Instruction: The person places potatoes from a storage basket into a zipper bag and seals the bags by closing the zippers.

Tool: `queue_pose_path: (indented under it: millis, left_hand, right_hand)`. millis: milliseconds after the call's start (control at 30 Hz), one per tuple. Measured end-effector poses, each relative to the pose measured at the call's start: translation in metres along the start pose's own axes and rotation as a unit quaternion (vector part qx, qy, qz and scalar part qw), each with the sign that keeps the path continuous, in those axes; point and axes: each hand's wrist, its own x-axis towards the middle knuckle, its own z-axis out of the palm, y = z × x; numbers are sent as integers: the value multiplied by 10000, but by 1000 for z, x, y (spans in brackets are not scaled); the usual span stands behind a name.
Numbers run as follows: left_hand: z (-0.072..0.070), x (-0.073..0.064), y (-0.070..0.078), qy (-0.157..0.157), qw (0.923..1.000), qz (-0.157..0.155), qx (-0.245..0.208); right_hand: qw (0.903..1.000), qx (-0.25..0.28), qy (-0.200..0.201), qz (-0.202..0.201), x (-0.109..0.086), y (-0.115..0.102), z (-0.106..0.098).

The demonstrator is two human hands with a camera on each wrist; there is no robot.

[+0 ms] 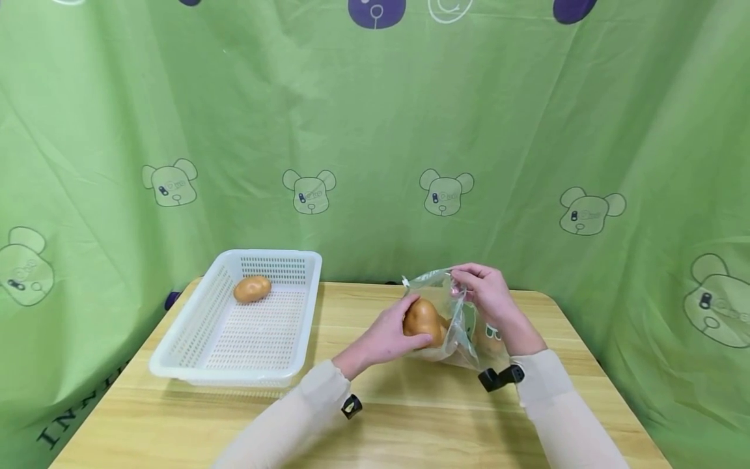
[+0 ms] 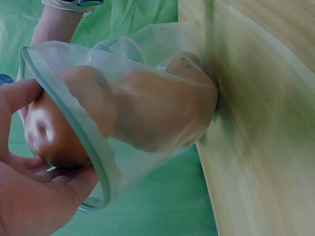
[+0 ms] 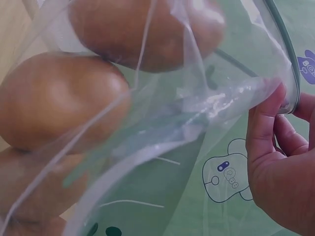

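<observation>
As only head view shows, basket (image 1: 263,339) holds potato (image 1: 252,289).

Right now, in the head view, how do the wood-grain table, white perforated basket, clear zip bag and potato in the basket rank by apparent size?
Largest to smallest:
1. Wood-grain table
2. White perforated basket
3. Clear zip bag
4. Potato in the basket
</observation>
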Motion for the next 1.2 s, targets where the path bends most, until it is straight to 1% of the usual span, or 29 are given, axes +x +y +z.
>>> queue_pose_path:
  millis: [100,267,367,467,567,667,800,933,1067,1200]
  left_hand:
    - [-2,-1,-1,-36,9997,56,217]
    - [-5,-2,-1,-119,9992,34,380]
    - [-5,-2,-1,-73,9988,115,473]
    - [-5,-2,-2,25,9989,124,448]
    - [-5,-1,-4,217,9993,118,280]
    - [-6,-1,-5,488,9985,228,135]
    - [-8,-3,-6,786,9961,348,-216]
    - [-11,-6,-6,856,9935,311,-684]
    - [-18,-8,-6,912,9908,411,-914]
    - [-30,-9,-11,974,9886,582,-988]
  right_hand:
    - [9999,108,11,-75,0,-2,0]
    - [9997,219,-74,-60,1,-6,-1]
    - [9997,241,-80,-43,1,-7,-2]
    - [9995,305,-103,-73,1,-9,-1]
    - [9992,371,-135,-87,1,-10,-2]
    - [9989,429,-156,-82,0,-11,-2]
    - [9987,465,-173,-100,0,-11,-1]
    - [9985,509,-158,-129,0,-10,-2]
    - [9982,558,-155,-121,0,-10,-2]
    - [9982,575,-127,-84,0,-10,-1]
